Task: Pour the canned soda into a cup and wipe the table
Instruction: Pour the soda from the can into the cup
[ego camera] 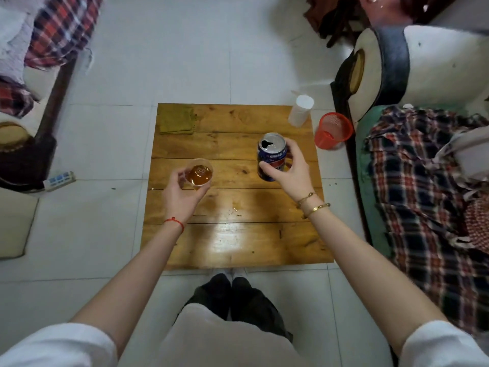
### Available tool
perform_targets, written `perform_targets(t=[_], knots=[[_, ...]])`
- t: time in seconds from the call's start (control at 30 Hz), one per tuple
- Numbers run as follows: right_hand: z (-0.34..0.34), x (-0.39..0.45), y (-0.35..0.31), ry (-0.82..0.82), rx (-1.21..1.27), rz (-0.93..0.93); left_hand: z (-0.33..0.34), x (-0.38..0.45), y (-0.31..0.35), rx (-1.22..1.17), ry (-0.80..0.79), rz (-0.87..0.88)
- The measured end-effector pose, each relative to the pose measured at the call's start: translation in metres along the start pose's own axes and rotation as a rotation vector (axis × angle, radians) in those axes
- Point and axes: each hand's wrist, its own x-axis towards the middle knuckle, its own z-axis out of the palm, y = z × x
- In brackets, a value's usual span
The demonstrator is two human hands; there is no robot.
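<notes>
A low square wooden table (232, 234) stands on the tiled floor before me. My left hand (182, 196) holds a clear plastic cup (199, 172) with brown soda in it, over the table's left side. My right hand (287, 170) grips a blue soda can (271, 153), upright, its top opened, over the table's right side. A folded olive-green cloth (176, 120) lies flat at the far left corner. A few small wet drops (235, 210) glint on the wood near the table's middle.
A white roll of paper (301, 110) stands at the table's far right corner. A small red mesh bin (333, 130) sits on the floor just right of the table. Beds with plaid covers flank both sides. A power strip (59, 179) lies on the floor at left.
</notes>
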Motion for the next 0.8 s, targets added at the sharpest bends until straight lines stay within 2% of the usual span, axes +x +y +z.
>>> perform_targets(t=[0.5,0.8], knots=[[0.077,-0.003,0.153,0.038,0.128,0.232,0.084,0.028,-0.138,-0.053,-0.051,-0.226],[0.106,-0.009,0.206,0.030,0.122,0.280,0.112,0.038,-0.189,-0.032,-0.025,-0.226]])
